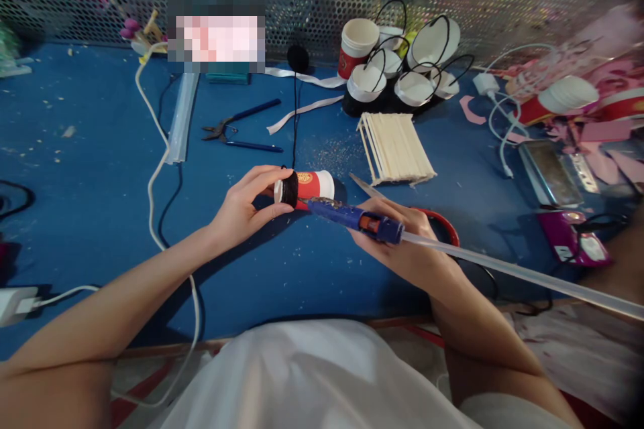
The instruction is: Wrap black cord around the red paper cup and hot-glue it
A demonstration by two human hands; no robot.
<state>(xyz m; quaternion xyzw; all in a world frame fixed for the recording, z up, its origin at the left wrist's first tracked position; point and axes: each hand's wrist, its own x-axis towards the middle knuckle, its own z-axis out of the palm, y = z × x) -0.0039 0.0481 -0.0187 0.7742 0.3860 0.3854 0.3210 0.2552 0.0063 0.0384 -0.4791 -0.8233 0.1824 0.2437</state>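
The left hand (246,204) is holding a red-and-white paper cup (308,186) on its side above the blue bench (241,261), its grip pinching the banded end between thumb and fingers. Black cord (288,191) is circling that end, and a strand is running back to a dark ball (298,58). The right hand (402,256) is gripping a blue glue gun (339,214), its nozzle pointing at the cup beside the cord; whether it is touching, I cannot tell. A clear glue stick (503,269) is extending from the gun's rear. Scissors (369,188) are showing around the right hand, partly hidden. Beyond, pliers (221,133) are lying open, and handled cups (415,88) are standing near a stick panel (397,147).
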